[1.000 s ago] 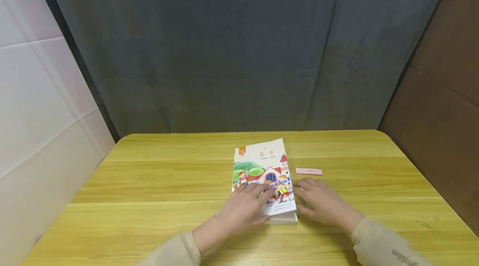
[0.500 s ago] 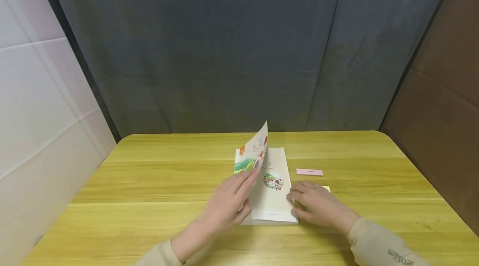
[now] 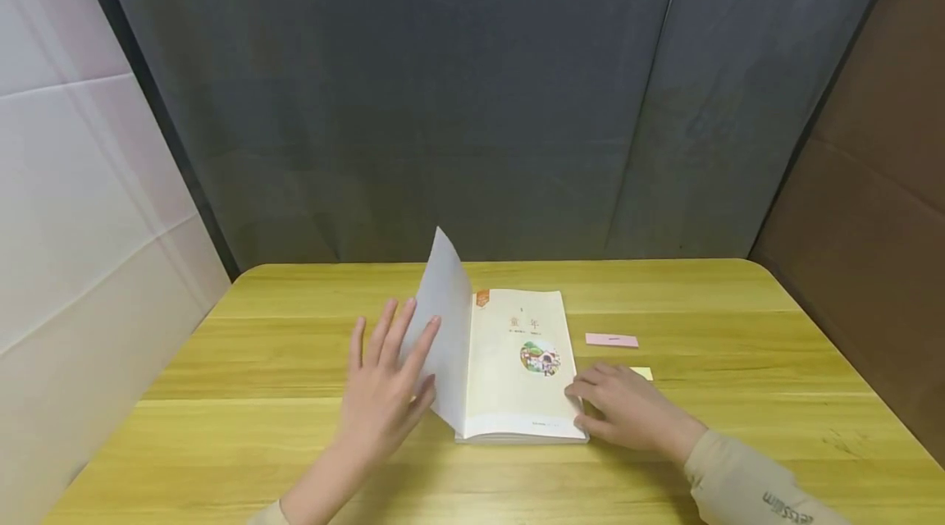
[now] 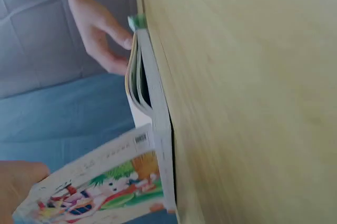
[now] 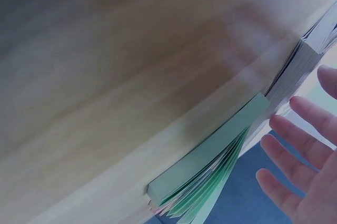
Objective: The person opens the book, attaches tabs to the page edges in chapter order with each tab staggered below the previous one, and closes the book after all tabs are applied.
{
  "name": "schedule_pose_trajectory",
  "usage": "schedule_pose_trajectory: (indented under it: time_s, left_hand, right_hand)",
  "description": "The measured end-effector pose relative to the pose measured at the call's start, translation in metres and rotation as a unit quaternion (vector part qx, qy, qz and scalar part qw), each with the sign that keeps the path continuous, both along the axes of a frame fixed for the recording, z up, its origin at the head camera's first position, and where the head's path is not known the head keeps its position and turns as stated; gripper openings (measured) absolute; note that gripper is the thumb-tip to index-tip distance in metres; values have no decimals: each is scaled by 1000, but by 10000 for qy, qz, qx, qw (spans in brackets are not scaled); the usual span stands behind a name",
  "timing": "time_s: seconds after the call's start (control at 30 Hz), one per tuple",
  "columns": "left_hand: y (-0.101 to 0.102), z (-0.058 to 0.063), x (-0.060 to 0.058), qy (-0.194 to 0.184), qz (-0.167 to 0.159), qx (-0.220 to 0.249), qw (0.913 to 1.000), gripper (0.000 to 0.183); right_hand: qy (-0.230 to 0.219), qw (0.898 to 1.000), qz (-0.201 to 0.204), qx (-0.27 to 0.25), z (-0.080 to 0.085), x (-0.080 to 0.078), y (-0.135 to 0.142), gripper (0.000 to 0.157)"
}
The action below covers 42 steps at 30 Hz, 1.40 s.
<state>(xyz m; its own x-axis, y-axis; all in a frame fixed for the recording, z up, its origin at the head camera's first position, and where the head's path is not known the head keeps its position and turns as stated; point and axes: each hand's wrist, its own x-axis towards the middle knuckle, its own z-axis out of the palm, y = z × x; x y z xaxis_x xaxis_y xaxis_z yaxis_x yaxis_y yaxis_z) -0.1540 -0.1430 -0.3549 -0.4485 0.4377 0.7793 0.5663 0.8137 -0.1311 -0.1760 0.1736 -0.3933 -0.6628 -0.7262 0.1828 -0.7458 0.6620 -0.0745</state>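
A paperback book lies on the table, its front cover standing up on the left with the blank inside showing. My left hand has its fingers spread and straight at that cover's free edge. In the left wrist view, the cover's colourful printed side leans toward this hand. The exposed title page carries a small round picture. My right hand rests at the book's right edge, fingertips at its side. In the right wrist view, its fingers are spread and fairly straight.
A pink paper slip with a dark mark lies right of the book, and a yellow slip shows partly behind my right hand. A green pad of fanned slips lies near the book. Dark fabric hangs behind the table.
The front cover has swung up and over to the left, uncovering the title page. My left hand has moved left and its fingers have spread. My right hand has shifted slightly left to the book's edge.
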Motion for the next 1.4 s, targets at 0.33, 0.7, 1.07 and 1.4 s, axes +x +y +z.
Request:
schedule_pose_trajectory:
  time_s: [0.33,0.7,1.07,1.4]
  left_hand:
    - [-14,-12,-1,-1690,529,-958,9795,61]
    - [21,-32,-9,-3382,-293,-1169,9333,55]
    - [37,-38,-15,-3563,-105,-1326,9249,68]
    - [32,-40,-19,-3297,-260,-961,9388,70]
  right_hand:
    - [-120,9999,-63,12,1,0,0,32]
    - [-67,10000,-25,3,1,0,-2,31]
    - [-117,9999,-46,20,0,1,-3,31]
    - [-94,9999,-86,-16,-1,2,-2,32]
